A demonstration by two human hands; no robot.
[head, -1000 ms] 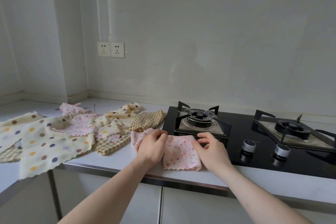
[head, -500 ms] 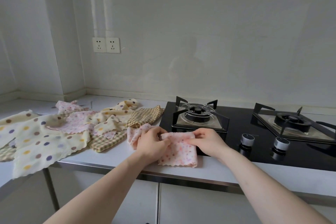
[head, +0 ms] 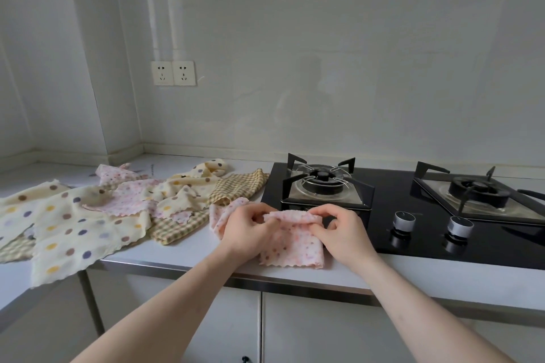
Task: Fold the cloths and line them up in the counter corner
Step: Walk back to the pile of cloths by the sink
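On the counter (head: pixel 188 253), left hand (head: pixel 250 230) and right hand (head: pixel 343 231) pinch pink cloth (head: pixel 295 244).

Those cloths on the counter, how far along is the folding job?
Barely begun. No folded cloth stands in the counter corner yet. In hand: the left hand and right hand pinch the far edge of a pink floral cloth, mid-fold by the stove. Left: the heap of unfolded cloths, spotted, checked and pink, then lining everything up.
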